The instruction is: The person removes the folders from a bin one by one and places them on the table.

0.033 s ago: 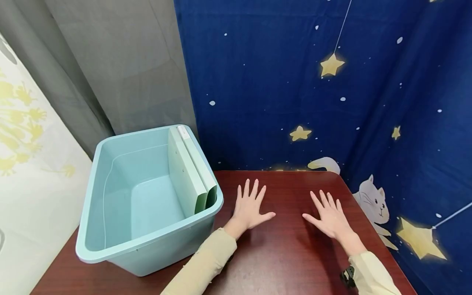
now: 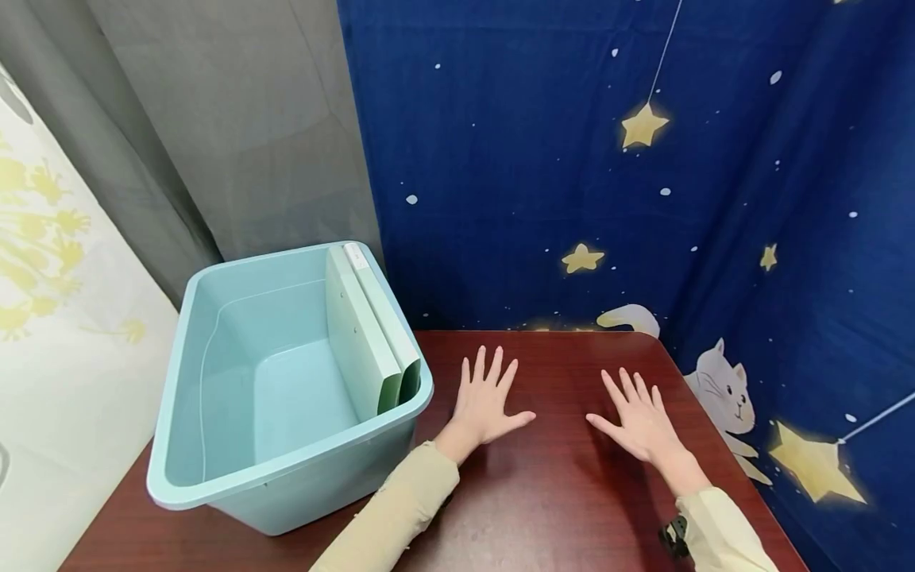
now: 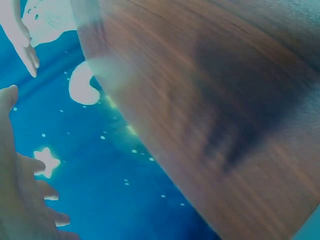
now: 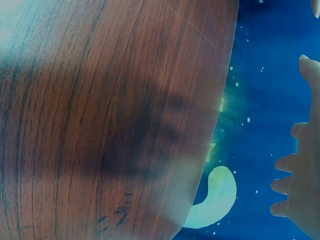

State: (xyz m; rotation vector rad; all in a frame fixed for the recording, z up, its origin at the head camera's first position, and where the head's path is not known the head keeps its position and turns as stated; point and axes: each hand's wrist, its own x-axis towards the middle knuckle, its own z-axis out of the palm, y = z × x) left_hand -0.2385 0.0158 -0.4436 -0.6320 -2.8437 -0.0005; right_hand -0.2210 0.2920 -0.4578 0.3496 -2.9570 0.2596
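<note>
My left hand (image 2: 480,407) is held over the table, palm down, with its fingers spread and nothing in it. It is just right of a light blue plastic tub (image 2: 286,465). Inside the tub, two pale green file binders (image 2: 360,342) stand on edge side by side along the right wall; the outer one bears a white label. Further right, my right hand (image 2: 639,425) is also spread palm down, holding nothing. Both wrist views show shadows on the wood below the hands, and the fingers of the left hand (image 3: 25,190) and right hand (image 4: 300,170) at the frame edge.
The dark red wooden table (image 2: 543,492) has a rounded far right corner. Behind it hangs a blue curtain (image 2: 500,159) printed with stars and a cat, beside a grey curtain (image 2: 236,127). White fabric with yellow flowers (image 2: 64,334) hangs at the left.
</note>
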